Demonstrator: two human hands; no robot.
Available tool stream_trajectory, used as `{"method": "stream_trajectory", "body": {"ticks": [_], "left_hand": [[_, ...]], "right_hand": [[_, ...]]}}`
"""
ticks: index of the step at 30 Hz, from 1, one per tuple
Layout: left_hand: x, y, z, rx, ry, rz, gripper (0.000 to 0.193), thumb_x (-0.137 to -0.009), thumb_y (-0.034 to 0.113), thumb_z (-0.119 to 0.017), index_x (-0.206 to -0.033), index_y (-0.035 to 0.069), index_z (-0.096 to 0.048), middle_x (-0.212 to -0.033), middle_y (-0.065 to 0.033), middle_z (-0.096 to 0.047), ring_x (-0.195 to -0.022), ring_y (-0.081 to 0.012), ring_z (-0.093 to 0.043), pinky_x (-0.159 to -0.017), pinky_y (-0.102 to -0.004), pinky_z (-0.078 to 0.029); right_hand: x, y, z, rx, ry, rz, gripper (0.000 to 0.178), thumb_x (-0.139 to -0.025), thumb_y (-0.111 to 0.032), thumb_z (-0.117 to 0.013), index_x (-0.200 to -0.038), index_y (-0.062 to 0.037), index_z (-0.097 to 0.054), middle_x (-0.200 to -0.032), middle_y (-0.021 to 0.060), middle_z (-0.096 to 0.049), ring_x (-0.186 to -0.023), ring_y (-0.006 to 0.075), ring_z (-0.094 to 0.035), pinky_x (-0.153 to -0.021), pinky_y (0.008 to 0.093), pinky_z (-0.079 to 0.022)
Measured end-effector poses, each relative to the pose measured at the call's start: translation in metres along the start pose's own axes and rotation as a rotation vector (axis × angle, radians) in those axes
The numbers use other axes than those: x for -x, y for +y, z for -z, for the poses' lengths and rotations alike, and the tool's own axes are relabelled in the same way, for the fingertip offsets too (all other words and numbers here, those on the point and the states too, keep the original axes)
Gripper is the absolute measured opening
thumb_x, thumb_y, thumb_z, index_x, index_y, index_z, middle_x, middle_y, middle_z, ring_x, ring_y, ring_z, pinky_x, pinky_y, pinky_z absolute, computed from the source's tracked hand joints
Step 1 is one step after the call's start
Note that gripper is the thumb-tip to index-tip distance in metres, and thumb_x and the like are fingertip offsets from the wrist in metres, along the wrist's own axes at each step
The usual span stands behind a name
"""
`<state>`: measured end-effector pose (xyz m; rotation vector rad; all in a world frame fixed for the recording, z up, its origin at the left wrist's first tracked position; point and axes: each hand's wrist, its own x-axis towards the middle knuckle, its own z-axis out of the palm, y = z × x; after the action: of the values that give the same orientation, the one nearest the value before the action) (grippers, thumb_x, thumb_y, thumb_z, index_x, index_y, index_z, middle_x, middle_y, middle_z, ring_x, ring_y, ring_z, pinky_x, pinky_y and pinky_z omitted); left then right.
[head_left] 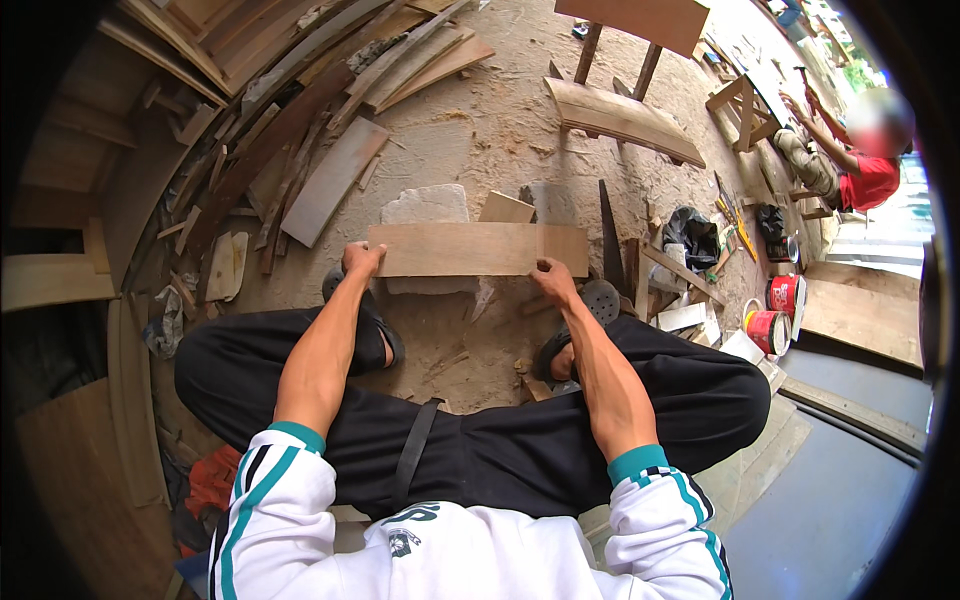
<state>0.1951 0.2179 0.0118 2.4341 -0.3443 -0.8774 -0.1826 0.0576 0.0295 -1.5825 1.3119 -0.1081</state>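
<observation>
A flat, light-brown wooden board [460, 250] lies crosswise in front of me, held up over a pale stone slab [425, 205]. My left hand [363, 259] is closed on its left end, with the fingers partly hidden behind the wood. Near the right end, my right hand [553, 281] pinches the lower edge between thumb and fingers. Just beyond the board is a small wood offcut [506, 208]. To the right of it stands a dark tapering blade [609, 235], like that of a handsaw.
Stacked planks [335, 180] and scraps crowd the left. A wooden bench-like frame [625, 115] stands ahead on the dusty floor. At right are a black plastic bag [692, 236], red-and-white paint cans [768, 330] and a blue-grey panel [820, 500]. A person in red [868, 185] sits far right.
</observation>
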Motion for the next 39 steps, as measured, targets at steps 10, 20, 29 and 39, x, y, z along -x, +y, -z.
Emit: {"method": "stream_trajectory", "body": {"ticks": [10,20,29,39], "left_hand": [[0.012,0.011,0.007,-0.020,-0.015,0.037,0.056,-0.073,0.025,-0.081,-0.117,-0.005,-0.065,-0.114,-0.0216,-0.067,-0.104,-0.0309,-0.066,-0.093,-0.0368,-0.049],[-0.004,0.003,0.004,0.017,-0.048,0.064,0.058,-0.073,0.024,-0.081,-0.121,-0.004,-0.063,-0.120,-0.0214,-0.065,-0.110,-0.0323,-0.064,-0.096,-0.0380,-0.049],[-0.006,0.000,0.003,0.015,-0.047,0.074,0.060,-0.075,0.022,-0.079,-0.126,-0.003,-0.060,-0.124,-0.0210,-0.063,-0.112,-0.0318,-0.063,-0.097,-0.0378,-0.048],[0.004,0.014,0.007,0.025,-0.098,0.060,0.053,-0.076,0.020,-0.078,-0.119,-0.005,-0.063,-0.114,-0.0204,-0.068,-0.105,-0.0304,-0.066,-0.092,-0.0365,-0.049]], "right_hand": [[0.000,0.007,-0.009,0.056,0.072,0.052,0.051,-0.073,-0.026,-0.067,-0.115,0.0040,-0.064,-0.107,0.0228,-0.069,-0.101,0.0336,-0.066,-0.090,0.0366,-0.049],[0.004,0.000,-0.008,0.123,0.076,0.104,0.054,-0.072,-0.027,-0.066,-0.118,0.0016,-0.063,-0.110,0.0260,-0.066,-0.105,0.0376,-0.064,-0.092,0.0393,-0.049],[0.011,-0.009,-0.008,0.087,0.070,0.131,0.051,-0.074,-0.024,-0.065,-0.118,0.0015,-0.063,-0.109,0.0262,-0.067,-0.104,0.0382,-0.064,-0.090,0.0395,-0.050],[0.009,-0.003,-0.011,0.081,0.036,0.103,0.055,-0.074,-0.022,-0.068,-0.122,0.0038,-0.060,-0.114,0.0226,-0.066,-0.106,0.0319,-0.064,-0.092,0.0369,-0.048]]}}
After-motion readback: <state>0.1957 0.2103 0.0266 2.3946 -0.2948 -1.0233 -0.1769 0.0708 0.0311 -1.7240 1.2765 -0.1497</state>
